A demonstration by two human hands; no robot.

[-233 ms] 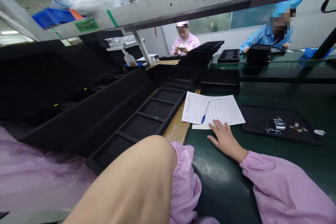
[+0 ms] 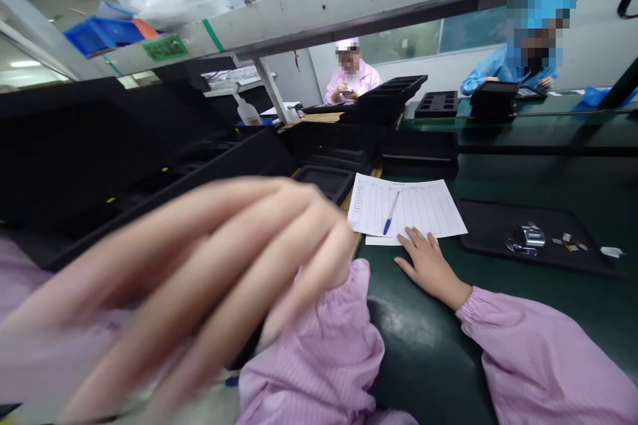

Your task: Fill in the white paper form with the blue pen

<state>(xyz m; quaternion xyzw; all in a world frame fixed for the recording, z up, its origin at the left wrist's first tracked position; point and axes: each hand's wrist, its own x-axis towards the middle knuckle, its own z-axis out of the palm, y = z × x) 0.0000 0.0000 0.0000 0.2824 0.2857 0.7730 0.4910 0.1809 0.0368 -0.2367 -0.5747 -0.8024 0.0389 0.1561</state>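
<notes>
Left hand: the left hand (image 2: 199, 279) is raised close to the camera, blurred, fingers extended and spread, gripping nothing.
Right hand: the right hand (image 2: 427, 265) lies flat and open, palm down, on the green mat (image 2: 423, 358); fingertips touch the near edge of the form sheet (image 2: 406, 207).
Pen: a blue pen (image 2: 390, 213) rests on the form sheet, just beyond the right hand's fingers.
Sleeves: both arms wear pink sleeves.
Surface: green mat over a workbench; a shelf rail (image 2: 349, 0) runs overhead.
Room: two other people sit at far benches.
Tray, right: a flat black tray (image 2: 488, 239) holds a small metal part (image 2: 531, 236) and several tiny pieces.
Trays, left: empty-looking black compartment trays (image 2: 323, 180) are stacked on the far left.
</notes>
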